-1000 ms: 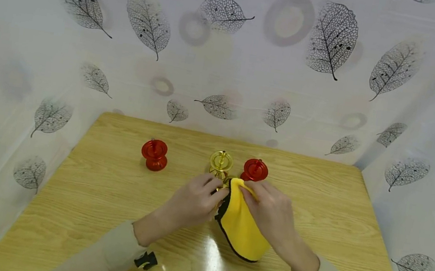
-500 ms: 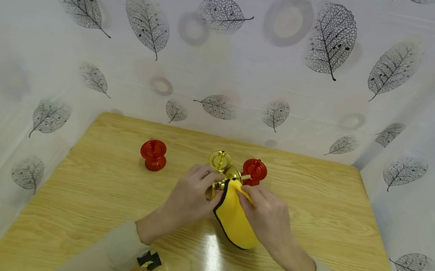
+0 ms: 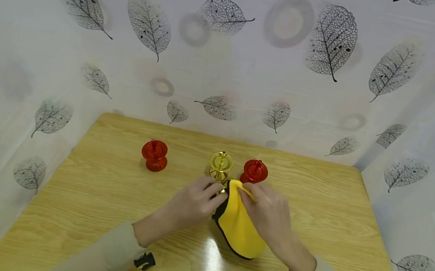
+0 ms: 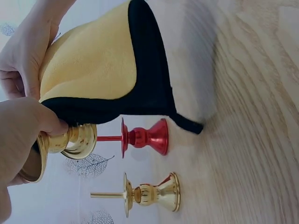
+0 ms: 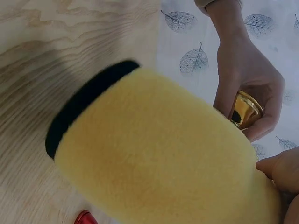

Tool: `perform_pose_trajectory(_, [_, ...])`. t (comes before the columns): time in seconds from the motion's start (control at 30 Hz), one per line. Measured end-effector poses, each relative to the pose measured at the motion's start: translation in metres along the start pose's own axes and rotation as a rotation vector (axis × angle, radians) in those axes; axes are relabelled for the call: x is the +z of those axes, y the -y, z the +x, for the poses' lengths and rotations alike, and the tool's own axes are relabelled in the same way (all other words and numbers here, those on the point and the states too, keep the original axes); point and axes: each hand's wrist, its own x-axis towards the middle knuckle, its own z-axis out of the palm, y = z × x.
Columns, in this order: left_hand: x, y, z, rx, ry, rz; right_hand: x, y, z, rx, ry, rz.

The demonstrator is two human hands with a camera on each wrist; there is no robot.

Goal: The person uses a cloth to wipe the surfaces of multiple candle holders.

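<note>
**The held gold holder [image 4: 58, 143] has swung back behind the yellow cloth [image 3: 241, 228]**

In the head view, half a second ago the gold holder I carry showed its plate and spike beyond the cloth; now almost all of it is hidden, and the cloth's lower end hangs slightly nearer the desk's near side. I read that as a turn of the piece, so the handling with the cloth seems still under way. My left hand [image 3: 195, 200] and right hand [image 3: 273, 216] meet above the middle of the desk [image 3: 94, 225]. Toward the far edge stand a red holder [image 3: 154, 158], nearer the far left corner, and, right of centre, a gold holder on its base [image 3: 220, 164] beside a second red holder [image 3: 255, 171]. Glare whitens the wood grain before me; a white sheet [image 3: 252, 70] printed with leaves walls the desk round.

In the left wrist view, my left fingers are clamped round the held piece's neck, and the cloth's black edging lies right against its rim.

In the right wrist view, the cloth hides most of the scene. My right fingers pinch its edge; what they press behind it, I cannot tell.
</note>
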Motion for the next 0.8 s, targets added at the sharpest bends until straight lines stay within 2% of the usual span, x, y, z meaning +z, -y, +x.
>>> perform_pose_trajectory(0.1, [0.000,0.002,0.000,-0.104,-0.021,-0.079,-0.001,0.001,-0.001,-0.010,-0.035,0.024])
perform_pose_trajectory(0.3, [-0.002,0.002,0.003,-0.458,-0.123,-0.364,-0.003,0.004,-0.001,-0.030,-0.173,0.130])
perform_pose_trajectory(0.43, [0.001,0.001,0.008,-0.630,-0.193,-0.515,-0.002,0.003,-0.004,-0.039,-0.274,0.196])
perform_pose_trajectory(0.53, [0.002,0.000,0.010,-0.752,-0.242,-0.627,-0.002,0.000,-0.009,-0.016,-0.318,0.219])
perform_pose_trajectory(0.67, [0.002,-0.002,0.012,-0.938,-0.353,-0.813,-0.003,-0.008,-0.016,0.102,-0.347,0.283])
perform_pose_trajectory(0.73, [0.001,-0.004,0.013,-1.010,-0.418,-0.916,-0.004,-0.012,-0.019,0.203,-0.342,0.358])
perform_pose_trajectory(0.8, [0.000,-0.007,0.014,-1.055,-0.461,-1.022,-0.004,-0.015,-0.022,0.335,-0.328,0.452])
